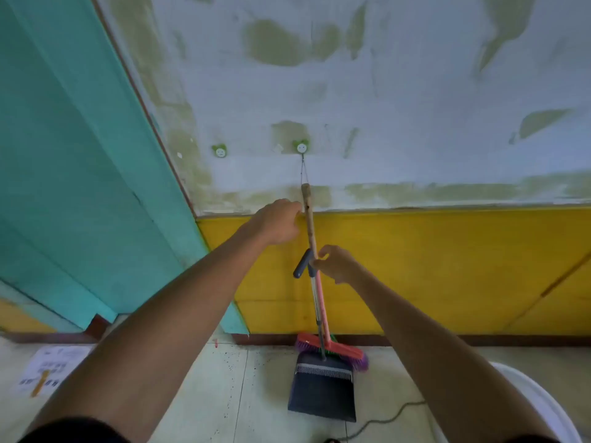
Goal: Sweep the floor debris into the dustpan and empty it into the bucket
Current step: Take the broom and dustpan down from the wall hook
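Observation:
A broom hangs by a string from a green wall hook [302,147]. Its wooden and pink handle [309,219] runs down to a red head with purple bristles [332,348] near the floor. A dark dustpan [323,390] stands upright on the tiles below it, its thin metal stem and dark grip [302,263] beside the broom handle. My left hand [277,220] reaches to the upper wooden part of the handle, fingers touching it. My right hand [335,263] is closed around the broom handle next to the dustpan grip. Dark specks of debris [230,362] dot the floor.
A white bucket's rim [540,401] shows at the lower right. A cord [390,415] trails across the tiles. A sheet of paper with an orange object [48,369] lies at the left. A teal door [80,187] stands at the left, next to a second green hook [219,151].

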`<action>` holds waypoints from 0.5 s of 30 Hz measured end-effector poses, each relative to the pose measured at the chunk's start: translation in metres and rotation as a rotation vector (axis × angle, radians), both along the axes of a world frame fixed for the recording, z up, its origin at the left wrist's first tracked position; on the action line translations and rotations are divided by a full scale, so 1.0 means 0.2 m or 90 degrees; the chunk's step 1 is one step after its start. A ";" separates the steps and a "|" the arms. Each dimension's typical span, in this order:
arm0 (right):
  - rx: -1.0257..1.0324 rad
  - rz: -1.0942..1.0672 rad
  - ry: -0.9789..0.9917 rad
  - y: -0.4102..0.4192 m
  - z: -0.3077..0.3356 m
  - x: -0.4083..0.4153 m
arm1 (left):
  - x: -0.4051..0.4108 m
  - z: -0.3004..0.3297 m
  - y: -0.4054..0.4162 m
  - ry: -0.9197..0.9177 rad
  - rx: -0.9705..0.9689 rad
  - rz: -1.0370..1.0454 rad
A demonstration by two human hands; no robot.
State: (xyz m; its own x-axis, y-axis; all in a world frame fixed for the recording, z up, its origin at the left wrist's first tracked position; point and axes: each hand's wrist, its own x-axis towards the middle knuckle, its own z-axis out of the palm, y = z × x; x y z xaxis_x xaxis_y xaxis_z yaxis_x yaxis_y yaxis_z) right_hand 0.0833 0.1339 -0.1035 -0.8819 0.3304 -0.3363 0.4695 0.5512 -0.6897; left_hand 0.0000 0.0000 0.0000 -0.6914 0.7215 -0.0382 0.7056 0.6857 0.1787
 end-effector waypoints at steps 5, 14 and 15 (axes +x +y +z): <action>-0.066 -0.036 -0.054 0.05 -0.10 -0.17 | -0.12 -0.08 0.18 0.061 -0.065 -0.065; -0.090 -0.087 -0.077 0.07 -0.32 -0.45 | -0.34 -0.14 0.52 0.192 -0.207 -0.225; -0.091 -0.100 -0.080 0.06 -0.34 -0.47 | -0.36 -0.15 0.55 0.203 -0.241 -0.244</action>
State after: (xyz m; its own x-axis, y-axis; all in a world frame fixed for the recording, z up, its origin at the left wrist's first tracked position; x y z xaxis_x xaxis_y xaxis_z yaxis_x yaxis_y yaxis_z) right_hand -0.0112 0.1460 -0.1722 -0.7720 0.4013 -0.4929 0.6285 0.3665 -0.6860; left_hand -0.0725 0.1109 -0.0299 -0.4053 0.8974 -0.1746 0.8928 0.3473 -0.2869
